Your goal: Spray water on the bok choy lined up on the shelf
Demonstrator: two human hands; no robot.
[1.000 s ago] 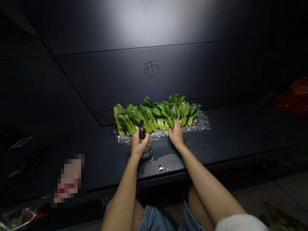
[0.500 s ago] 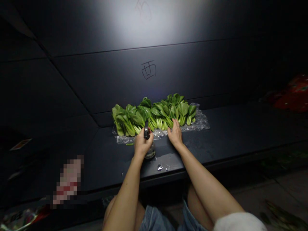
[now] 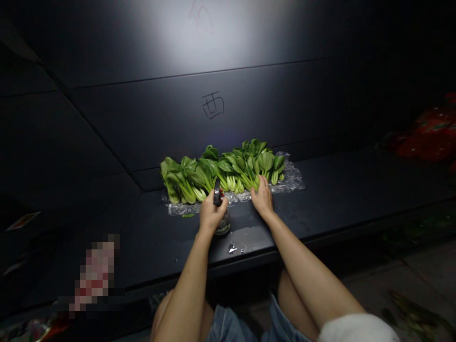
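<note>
On the wet bench [image 3: 249, 232], your left hand [image 3: 213, 213] grips the bottle [image 3: 223, 225] before the greens [image 3: 228, 173]; your right hand [image 3: 262, 197], loosely spread at their stems, could drag the plastic [image 3: 290, 179] and topple the row.

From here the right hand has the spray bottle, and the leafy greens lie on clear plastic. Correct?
Wrong hand: the head view shows the left hand holding the spray bottle. The leafy greens do lie on clear plastic.
</note>
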